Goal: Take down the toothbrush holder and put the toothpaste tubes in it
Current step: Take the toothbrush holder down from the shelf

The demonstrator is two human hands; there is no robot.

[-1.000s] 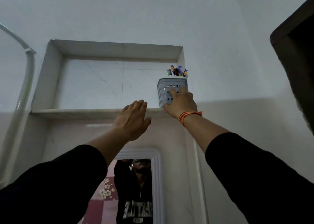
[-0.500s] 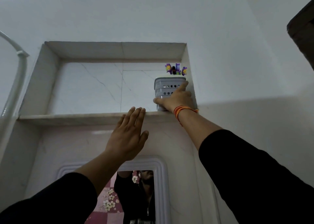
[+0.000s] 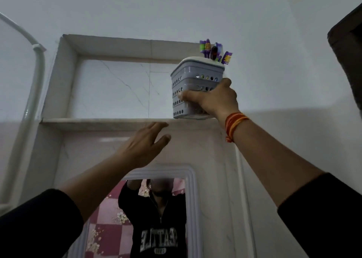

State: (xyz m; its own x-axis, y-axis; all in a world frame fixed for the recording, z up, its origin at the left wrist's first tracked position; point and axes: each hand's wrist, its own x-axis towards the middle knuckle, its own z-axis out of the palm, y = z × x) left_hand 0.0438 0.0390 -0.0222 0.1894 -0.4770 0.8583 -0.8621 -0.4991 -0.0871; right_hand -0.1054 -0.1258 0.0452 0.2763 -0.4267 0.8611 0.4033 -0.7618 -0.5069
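The toothbrush holder [image 3: 193, 75] is a grey perforated plastic basket with several purple toothbrushes [image 3: 214, 51] sticking out of its top. My right hand [image 3: 215, 99] grips its lower half, thumb across the front, at the right end of the marble niche shelf [image 3: 94, 121]. The holder tilts slightly, its base at the shelf's front edge. My left hand [image 3: 145, 143] is raised just below the shelf edge, fingers spread, holding nothing, to the lower left of the holder. No toothpaste tubes are in view.
A recessed marble niche [image 3: 109, 87] is set high in the white wall. Below it hangs a white-framed mirror [image 3: 191, 199] reflecting a person in a black top. A white pipe [image 3: 37, 66] runs down the left. A dark door frame [image 3: 346, 62] juts in at the right.
My right hand has shifted its grip on the holder and drawn it forward to the shelf's front edge, slightly tilted. My left hand stays open just under the shelf edge.
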